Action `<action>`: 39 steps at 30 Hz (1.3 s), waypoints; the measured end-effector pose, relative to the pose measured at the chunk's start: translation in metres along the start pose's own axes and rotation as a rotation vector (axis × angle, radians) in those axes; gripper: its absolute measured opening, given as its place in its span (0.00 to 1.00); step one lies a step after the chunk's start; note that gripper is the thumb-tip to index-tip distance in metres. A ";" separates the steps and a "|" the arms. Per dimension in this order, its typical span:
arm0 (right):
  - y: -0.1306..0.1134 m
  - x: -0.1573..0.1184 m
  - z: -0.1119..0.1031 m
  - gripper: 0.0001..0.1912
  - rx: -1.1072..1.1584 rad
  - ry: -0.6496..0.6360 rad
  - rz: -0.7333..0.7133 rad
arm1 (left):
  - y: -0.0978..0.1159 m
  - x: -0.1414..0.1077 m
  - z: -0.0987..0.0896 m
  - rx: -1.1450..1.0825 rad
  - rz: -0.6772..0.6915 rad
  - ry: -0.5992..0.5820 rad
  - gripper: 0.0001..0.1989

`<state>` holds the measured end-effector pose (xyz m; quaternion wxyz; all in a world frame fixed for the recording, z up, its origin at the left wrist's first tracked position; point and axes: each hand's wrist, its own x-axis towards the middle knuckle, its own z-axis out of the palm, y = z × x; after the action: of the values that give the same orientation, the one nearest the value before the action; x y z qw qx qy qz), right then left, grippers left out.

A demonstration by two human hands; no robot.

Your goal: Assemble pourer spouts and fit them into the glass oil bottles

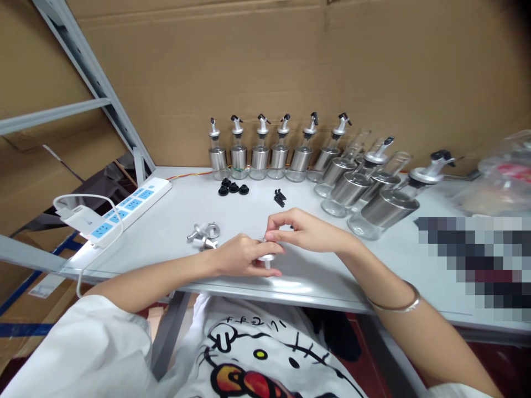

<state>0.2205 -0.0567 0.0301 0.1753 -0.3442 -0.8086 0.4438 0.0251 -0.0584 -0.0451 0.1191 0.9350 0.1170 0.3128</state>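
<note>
Near the table's front edge, my left hand (240, 257) grips a silver pourer spout (267, 258) between thumb and fingers. My right hand (296, 229) is closed in a pinch at the top of that spout; its fingertips hide whatever is between them. Left of the spout, several loose silver pourer spouts (206, 243) lie beside my left hand. Small black flip caps (280, 197) rest beyond my right hand. Farther back sits a group of black rubber stoppers (233, 188).
Glass oil bottles with steel sleeves (259, 158) stand along the cardboard backing. More bottles (385, 210) stand at the right, some without spouts. A white power strip (128, 207) with a plugged-in charger lies at the left. A plastic bag (501, 177) is at the far right.
</note>
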 end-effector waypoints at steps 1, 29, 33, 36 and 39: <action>0.000 0.000 0.000 0.16 0.000 -0.010 0.002 | -0.001 0.000 0.000 0.016 0.021 -0.012 0.15; 0.013 -0.004 -0.018 0.13 -0.299 0.219 -0.010 | -0.001 0.002 0.001 0.024 0.074 -0.048 0.13; 0.040 -0.008 -0.042 0.12 -0.677 0.365 0.175 | -0.001 0.002 0.001 0.010 0.087 -0.043 0.13; 0.052 -0.009 -0.051 0.11 -0.706 0.234 0.269 | -0.001 0.002 0.001 0.016 0.084 -0.057 0.13; 0.051 -0.008 -0.048 0.10 -0.713 0.168 0.286 | -0.002 0.001 0.001 0.020 0.083 -0.075 0.13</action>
<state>0.2748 -0.0147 0.0138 0.0468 -0.5278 -0.8388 0.1255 0.0264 -0.0566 -0.0461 0.1009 0.9512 0.0769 0.2812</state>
